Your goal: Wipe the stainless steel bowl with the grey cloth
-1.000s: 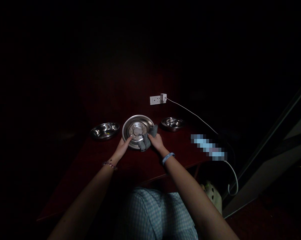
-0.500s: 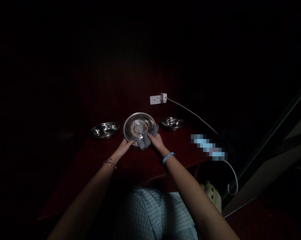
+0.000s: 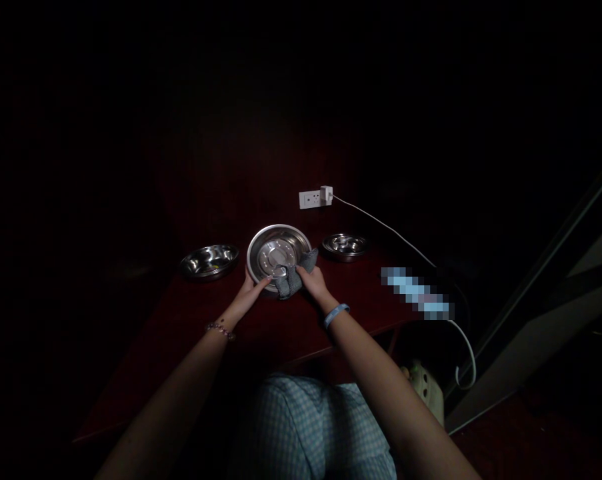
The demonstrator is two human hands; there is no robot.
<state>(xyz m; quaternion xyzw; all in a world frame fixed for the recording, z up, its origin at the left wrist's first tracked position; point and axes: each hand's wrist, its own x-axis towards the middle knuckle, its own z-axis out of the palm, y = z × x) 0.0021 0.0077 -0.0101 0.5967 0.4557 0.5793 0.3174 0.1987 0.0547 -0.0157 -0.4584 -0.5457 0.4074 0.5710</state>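
Note:
A round stainless steel basin (image 3: 275, 248) is held tilted above the table, its inside facing me. My left hand (image 3: 251, 291) grips its lower left rim, thumb on the inside and the other fingers mostly hidden behind. My right hand (image 3: 313, 281) is closed on a grey cloth (image 3: 291, 283), which lies against the basin's lower right rim and hangs a little over it. To the left stands a shiny steel basin (image 3: 209, 261) with a small yellowish spot inside. A smaller steel basin (image 3: 345, 247), possibly several nested, stands to the right.
The dark red table (image 3: 181, 347) has its front edge near my lap. A white charger (image 3: 327, 194) sits in a wall socket (image 3: 309, 199); its white cable (image 3: 391, 227) runs right to a blurred-out bluish object (image 3: 417, 293). A pale container with holes (image 3: 427, 390) stands below right.
My left thumb has shifted slightly up on the basin's rim, and the basin's tilt has changed a little. The cloth stays in my right hand.

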